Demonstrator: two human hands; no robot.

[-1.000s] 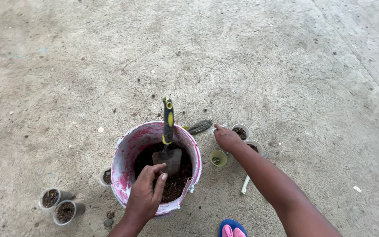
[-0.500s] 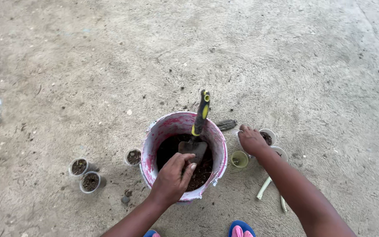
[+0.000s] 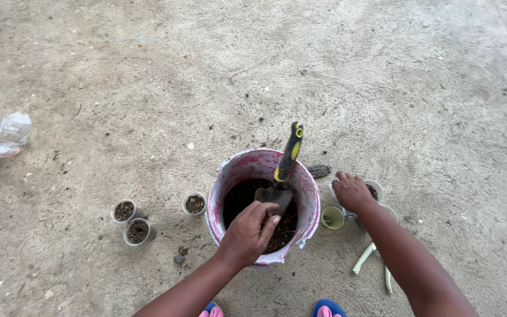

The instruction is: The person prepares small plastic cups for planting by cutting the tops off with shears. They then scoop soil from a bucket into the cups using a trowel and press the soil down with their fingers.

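Soil could be spilled onto the floor (image 3: 148, 70) if the bucket (image 3: 308, 194) were tipped by the left hand (image 3: 246, 233), whose fingers (image 3: 263, 209) are curled loosely over the soil beside the trowel (image 3: 281, 176), gripping nothing visible. The right hand (image 3: 352, 191) covers small cups (image 3: 375, 190); its grip cannot be told. The bucket is pink-stained, half full of dark soil.

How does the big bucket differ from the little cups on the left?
The bucket is far larger than the cups; it is white smeared with pink, while the cups look plain and pale. A trowel stands in the bucket and the left hand reaches into it; the cups stand untouched, apart from both hands. The bucket's soil sits low; the cups look nearly full. All stand upright on the concrete floor, holding dark soil.
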